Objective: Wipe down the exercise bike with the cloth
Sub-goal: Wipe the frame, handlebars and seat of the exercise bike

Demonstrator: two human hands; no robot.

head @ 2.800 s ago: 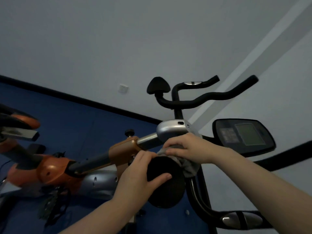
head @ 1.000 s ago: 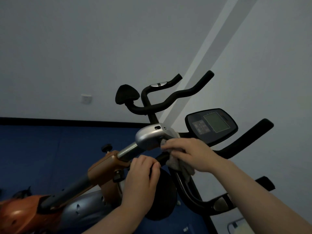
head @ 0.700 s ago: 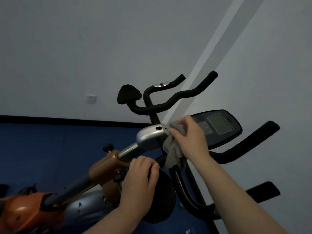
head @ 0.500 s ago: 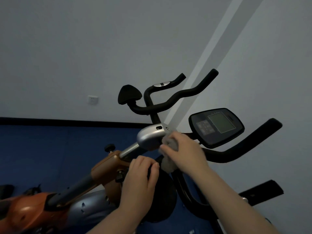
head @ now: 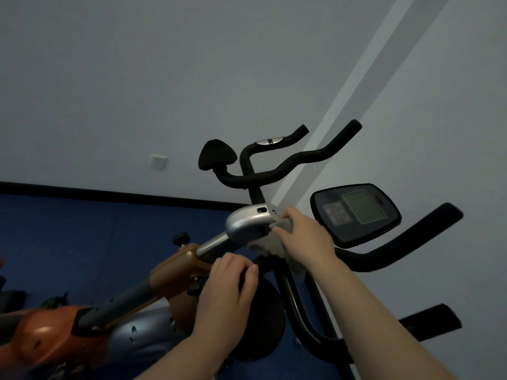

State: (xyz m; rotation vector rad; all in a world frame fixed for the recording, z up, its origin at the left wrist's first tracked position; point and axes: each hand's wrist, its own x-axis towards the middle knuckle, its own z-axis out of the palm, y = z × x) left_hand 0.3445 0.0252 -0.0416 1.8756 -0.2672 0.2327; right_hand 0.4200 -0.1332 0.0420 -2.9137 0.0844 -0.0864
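The exercise bike fills the middle of the head view, with a silver stem cap (head: 245,222), black handlebars (head: 290,163) and a dark console (head: 356,212). My right hand (head: 304,237) grips a grey cloth (head: 270,244) and presses it against the right end of the silver cap. My left hand (head: 229,286) is curled over the top edge of a round black pad (head: 263,322) just below the stem. An orange-brown frame section (head: 175,267) runs down to the left.
A grey wall rises behind the bike, with a white switch plate (head: 158,161). Blue floor mats (head: 82,229) lie beyond a black baseboard. A lower black handlebar (head: 411,242) sticks out to the right. Orange and silver bike housing (head: 55,338) sits at the lower left.
My right hand has rubbed the cloth up toward the console and back down onto the end of the silver cap. My left hand has kept its hold on the black pad.
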